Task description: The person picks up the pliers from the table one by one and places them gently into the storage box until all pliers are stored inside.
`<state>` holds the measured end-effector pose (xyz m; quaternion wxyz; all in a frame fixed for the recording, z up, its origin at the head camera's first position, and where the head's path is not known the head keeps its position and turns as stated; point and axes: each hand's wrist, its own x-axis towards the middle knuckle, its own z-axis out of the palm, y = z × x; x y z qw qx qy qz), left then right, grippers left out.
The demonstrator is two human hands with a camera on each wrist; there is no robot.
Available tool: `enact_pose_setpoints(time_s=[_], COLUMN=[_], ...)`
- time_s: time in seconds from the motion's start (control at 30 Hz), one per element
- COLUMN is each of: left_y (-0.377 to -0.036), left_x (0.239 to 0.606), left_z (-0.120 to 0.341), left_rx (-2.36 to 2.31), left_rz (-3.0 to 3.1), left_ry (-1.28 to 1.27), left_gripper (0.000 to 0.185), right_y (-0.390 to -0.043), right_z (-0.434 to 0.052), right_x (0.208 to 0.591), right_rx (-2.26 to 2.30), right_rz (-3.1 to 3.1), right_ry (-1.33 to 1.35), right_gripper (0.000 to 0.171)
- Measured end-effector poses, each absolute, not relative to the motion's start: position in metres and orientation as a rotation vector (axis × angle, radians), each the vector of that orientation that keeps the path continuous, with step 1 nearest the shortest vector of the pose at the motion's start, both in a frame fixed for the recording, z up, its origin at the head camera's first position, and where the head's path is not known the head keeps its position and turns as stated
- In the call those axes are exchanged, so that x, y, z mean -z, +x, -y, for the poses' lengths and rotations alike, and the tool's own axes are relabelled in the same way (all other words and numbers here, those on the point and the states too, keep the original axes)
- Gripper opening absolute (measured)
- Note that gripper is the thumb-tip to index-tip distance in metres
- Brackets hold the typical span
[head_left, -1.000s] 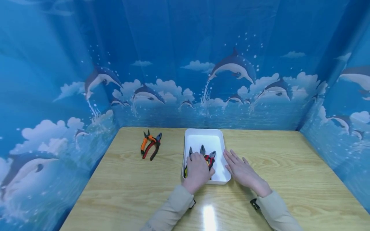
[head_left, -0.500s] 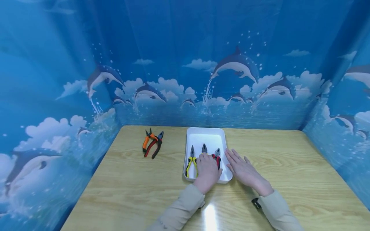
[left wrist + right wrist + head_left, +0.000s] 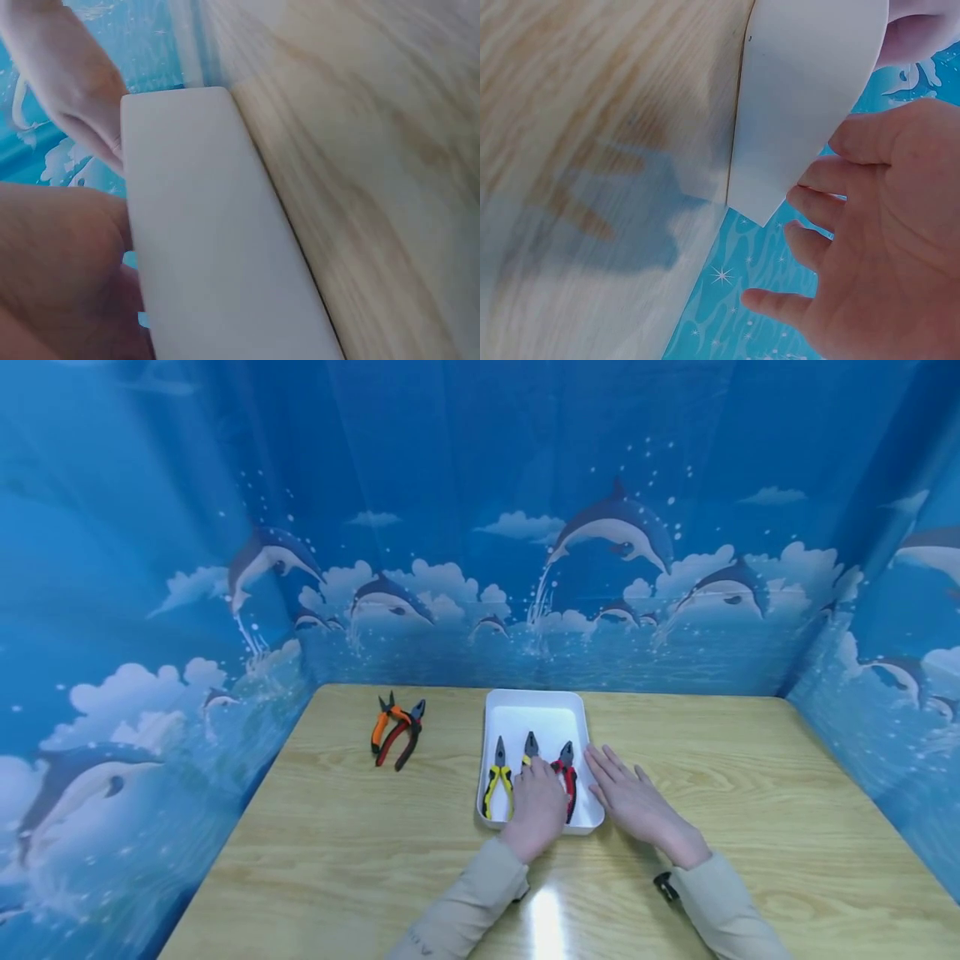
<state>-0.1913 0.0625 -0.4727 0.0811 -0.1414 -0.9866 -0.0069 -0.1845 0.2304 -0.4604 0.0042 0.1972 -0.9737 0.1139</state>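
In the head view a white tray [image 3: 534, 710] holds three pairs of pliers. Yellow-and-black long-nose pliers [image 3: 500, 772] lie on the left. Red-and-black pliers [image 3: 570, 768] lie on the right. The middle pliers [image 3: 531, 745] show their dark head and a bit of yellow handle. My left hand [image 3: 538, 806] covers their handles, its thumb side beside the red-handled pair; its grip is hidden, also behind the tray wall in the left wrist view. My right hand [image 3: 633, 802] touches the tray's right wall with straight fingers, seen spread in the right wrist view.
Orange-handled pliers [image 3: 380, 731] and dark red-and-black pliers [image 3: 411, 743] lie together on the wooden table [image 3: 337, 860], left of the tray. A blue dolphin-print curtain [image 3: 450, 527] stands along the table's back and sides.
My left hand has moved right from over the left-hand pliers, uncovering their yellow handles. The red-handled pliers have shifted right and straightened. My right hand stays at the tray's wall.
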Motion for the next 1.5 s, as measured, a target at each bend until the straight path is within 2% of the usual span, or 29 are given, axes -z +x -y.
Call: enact_pose_setpoints(time_s=[0.2,0.33,0.67,1.03,1.5], left_y=[-0.187,-0.186,-0.186,-0.195,-0.201], left_x=[0.469,0.466,0.463,0.462,0.443], left_z=[-0.05,-0.05,-0.049,-0.041,-0.015], left_rx=[0.199,0.228,0.209,0.321,0.18], left_rz=[2.785,2.798,2.848,2.602,2.539], left_ry=[-0.525,-0.59,-0.705,-0.69,-0.594], left_gripper=[0.029,0.022,0.018,0.019,0.023], right_y=[-0.183,-0.182,-0.184,-0.183,-0.184], right_z=[-0.231,-0.234,-0.232,-0.231,-0.231], right_x=[0.458,0.457,0.458,0.459,0.459], right_rx=[-0.369,-0.363,-0.361,-0.372,-0.382], right_rz=[3.057,3.047,3.03,3.058,3.062], right_ry=[0.612,0.62,0.663,0.633,0.64], right_gripper=[0.054,0.054,0.054,0.054,0.055])
